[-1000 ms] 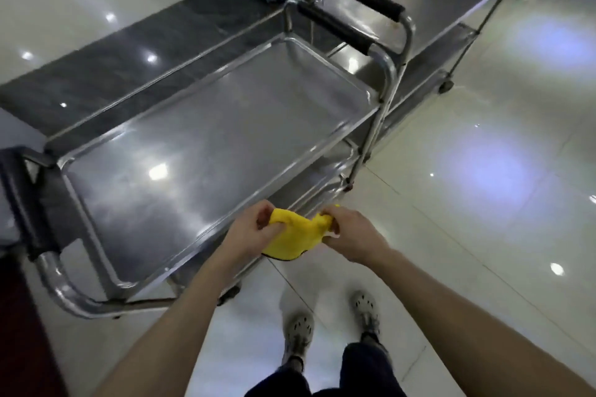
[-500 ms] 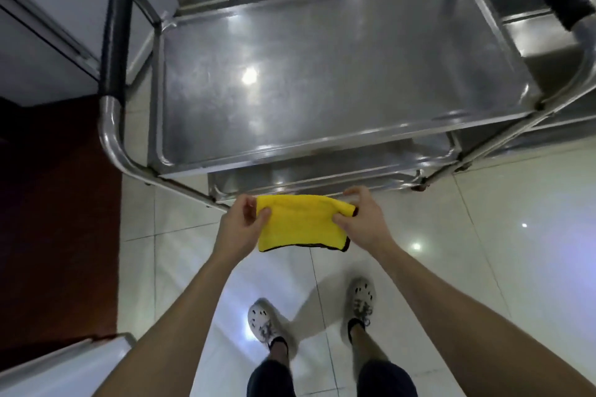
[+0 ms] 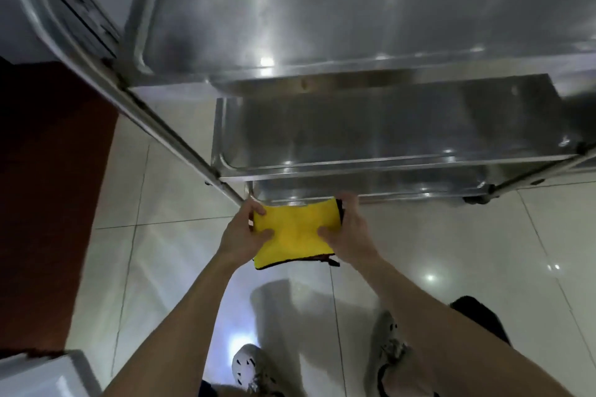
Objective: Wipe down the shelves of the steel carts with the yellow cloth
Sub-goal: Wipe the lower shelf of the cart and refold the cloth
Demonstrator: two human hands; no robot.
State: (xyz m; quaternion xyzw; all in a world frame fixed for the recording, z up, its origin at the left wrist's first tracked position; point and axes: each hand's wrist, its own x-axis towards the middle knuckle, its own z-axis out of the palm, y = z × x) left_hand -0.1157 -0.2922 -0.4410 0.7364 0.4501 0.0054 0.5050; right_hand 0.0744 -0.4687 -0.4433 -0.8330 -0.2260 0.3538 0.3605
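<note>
A yellow cloth (image 3: 293,235) with a dark trim is stretched flat between both hands, low in front of the steel cart. My left hand (image 3: 240,235) grips its left edge, thumb on top. My right hand (image 3: 350,232) grips its right edge the same way. The cart's top shelf (image 3: 354,10) fills the upper frame. Below it the middle shelf (image 3: 371,135) shows, and a strip of the bottom shelf (image 3: 371,188) lies just beyond the cloth. The cloth touches no shelf.
The cart's slanted steel leg (image 3: 154,129) runs down to my left hand. A caster (image 3: 477,199) sits at the lower right of the cart. A dark red floor area (image 3: 48,187) lies left, a white object (image 3: 42,374) at bottom left. My shoes stand on glossy tiles.
The view has dropped lower and closer to the cart, so the lower shelves now show. Both hands have shifted their grip on the cloth, which is now spread flatter and lower.
</note>
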